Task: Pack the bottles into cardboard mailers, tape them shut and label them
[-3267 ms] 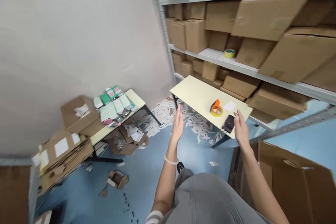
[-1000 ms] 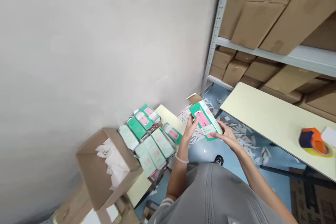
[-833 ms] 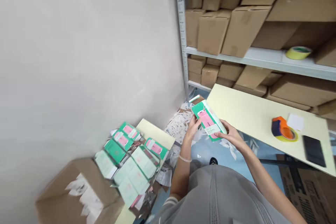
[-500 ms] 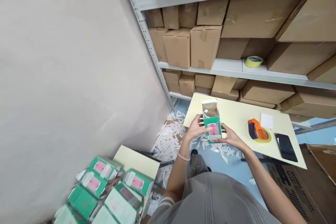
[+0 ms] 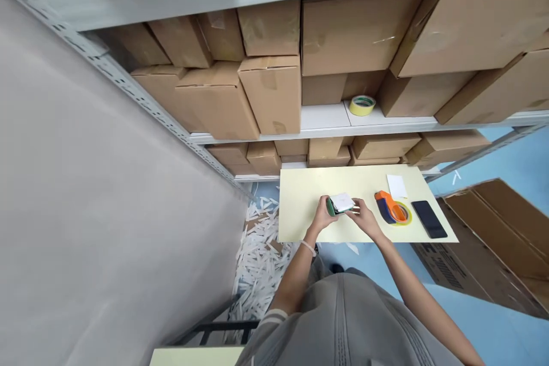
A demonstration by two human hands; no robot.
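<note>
A small green box [image 5: 330,206] is over the pale table, with a white surface [image 5: 342,202] facing up; I cannot tell whether that is its flap or something inside. Around the box's left side my left hand [image 5: 322,216] is closed. On the opposite side my right hand [image 5: 362,218] holds the box between thumb and fingers. To the right of that hand lies an orange and dark blue tape dispenser [image 5: 387,207] with a yellow tape roll [image 5: 403,213].
On the pale table [image 5: 300,200] also lie a black phone [image 5: 429,219] and a white card [image 5: 397,186]. Shelves [image 5: 240,136] behind hold cardboard boxes [image 5: 270,91] and another tape roll [image 5: 362,105]. Paper strips [image 5: 261,263] litter the floor; a large open carton [image 5: 493,240] stands right.
My view has turned right, so the pile of green boxes at the lower left is out of sight. Both hands have brought the green box over the table and tipped it.
</note>
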